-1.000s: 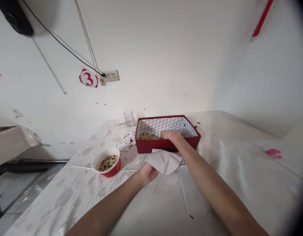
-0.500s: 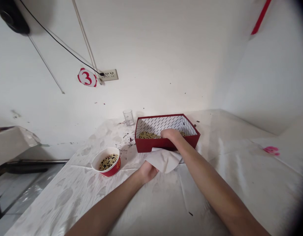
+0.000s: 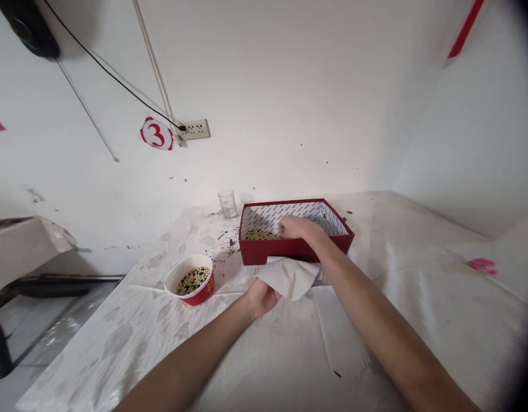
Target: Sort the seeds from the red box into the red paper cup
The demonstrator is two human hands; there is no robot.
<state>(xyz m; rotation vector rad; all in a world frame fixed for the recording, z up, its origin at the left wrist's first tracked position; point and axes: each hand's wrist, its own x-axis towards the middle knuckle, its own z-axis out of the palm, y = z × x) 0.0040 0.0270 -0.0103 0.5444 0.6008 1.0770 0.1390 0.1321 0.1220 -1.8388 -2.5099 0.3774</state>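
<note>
The pale cloth (image 3: 289, 277) – probably light and limp, best pinched by an edge – is grasped by the left hand (image 3: 264, 298) before the red box (image 3: 281, 252) on the counter (image 3: 268, 366), the right hand (image 3: 296, 227) curled inside near speckled grains (image 3: 259, 234), its grip impossible to tell.

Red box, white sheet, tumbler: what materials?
Red box: likely matte cardboard, judging by flat walls and crisp edges. White sheet: thin, dull paper or cloth; soft folds fit either. Tumbler: clear, glossy glass or plastic; see-through walls don't settle which.
</note>
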